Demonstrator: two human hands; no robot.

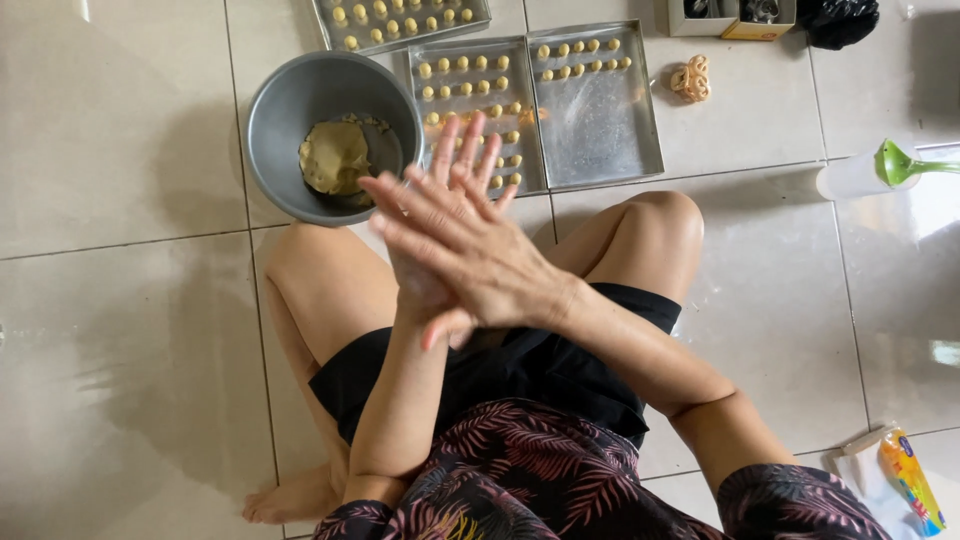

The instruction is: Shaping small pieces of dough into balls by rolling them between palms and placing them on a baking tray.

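The right hand [470, 250] is laid flat, fingers spread, across the palm of the left hand [452, 185]; whether dough is pressed between them cannot be told. Just far-left of them, the grey bowl [290, 100] is set on the floor, a dough lump [335, 157] inside.

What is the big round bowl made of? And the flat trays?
The bowl looks like dull grey metal, with a matte sheen and thin rim. The trays look like shiny thin metal, perhaps aluminium, reflecting light. The lump inside the bowl looks like soft yellowish dough.
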